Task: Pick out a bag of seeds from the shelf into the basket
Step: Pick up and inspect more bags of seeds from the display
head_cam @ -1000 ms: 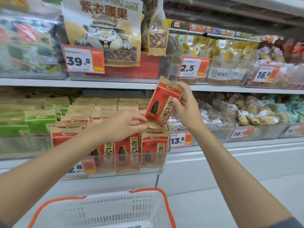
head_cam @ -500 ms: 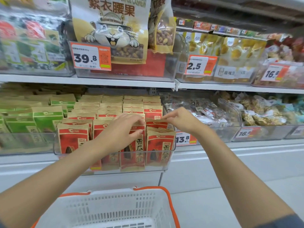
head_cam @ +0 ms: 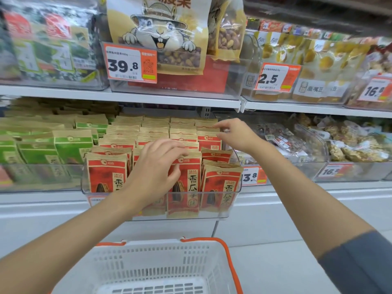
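Both hands are at the selection step: left hand (head_cam: pixel 157 166) apparently pinches a red seed bag (head_cam: pixel 188 187), right hand (head_cam: pixel 233 134) hovers loose-fingered, holding nothing; next, lift the bag clear and lower it into the basket (head_cam: pixel 148 257).

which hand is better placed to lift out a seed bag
Left: the left hand pinches a front red bag above the basket; the right hand hovers empty over back rows.
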### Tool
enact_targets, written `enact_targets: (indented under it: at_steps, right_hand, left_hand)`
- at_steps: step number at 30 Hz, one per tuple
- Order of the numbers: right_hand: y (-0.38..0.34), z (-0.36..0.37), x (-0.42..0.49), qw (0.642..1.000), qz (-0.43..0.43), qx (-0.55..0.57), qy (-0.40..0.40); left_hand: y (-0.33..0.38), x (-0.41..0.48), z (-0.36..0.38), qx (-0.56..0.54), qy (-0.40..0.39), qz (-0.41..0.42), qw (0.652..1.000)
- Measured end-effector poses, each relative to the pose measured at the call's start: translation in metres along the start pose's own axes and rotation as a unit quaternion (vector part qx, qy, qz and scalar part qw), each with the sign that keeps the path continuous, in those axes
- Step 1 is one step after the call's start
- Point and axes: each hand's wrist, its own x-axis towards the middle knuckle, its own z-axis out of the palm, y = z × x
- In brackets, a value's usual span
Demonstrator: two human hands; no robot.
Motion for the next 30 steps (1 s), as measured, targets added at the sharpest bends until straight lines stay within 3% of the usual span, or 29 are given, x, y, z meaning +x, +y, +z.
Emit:
enact_targets:
  at_steps: [4, 9, 16, 20, 24, 30]
  right_hand:
    - [-0.002, 0.015, 0.028, 0.989, 0.047, -0.095, -0.106]
    - [-0.002, 0.016, 0.033, 0.982, 0.033, -0.167, -0.076]
    - [-0.024, -0.04, -0.014, 0.996, -0.039, -0.076, -0.004]
    - [-0.054, -0.072, -0.041, 0.986, -0.113, -0.021, 0.116]
    - [-0.085, -0.086, -0.06, 0.963, -0.132, 0.085, 0.218]
    - [-0.099, -0.043, -0.087, 0.957, -0.083, 0.233, 0.148]
  left_hand:
    - [-0.001, -0.002, 0.002, 0.008, -0.023, -0.003, 1.0]
    - [0.002, -0.003, 0.002, 0.001, -0.025, -0.014, 1.0]
    - [0.012, 0.0, -0.013, -0.048, 0.002, -0.066, 0.997]
    - [0.022, -0.003, -0.029, -0.092, 0.011, -0.104, 0.99]
    - [0.029, -0.011, -0.049, -0.184, 0.02, -0.171, 0.968]
    - [0.025, -0.031, -0.057, -0.383, -0.024, -0.277, 0.881]
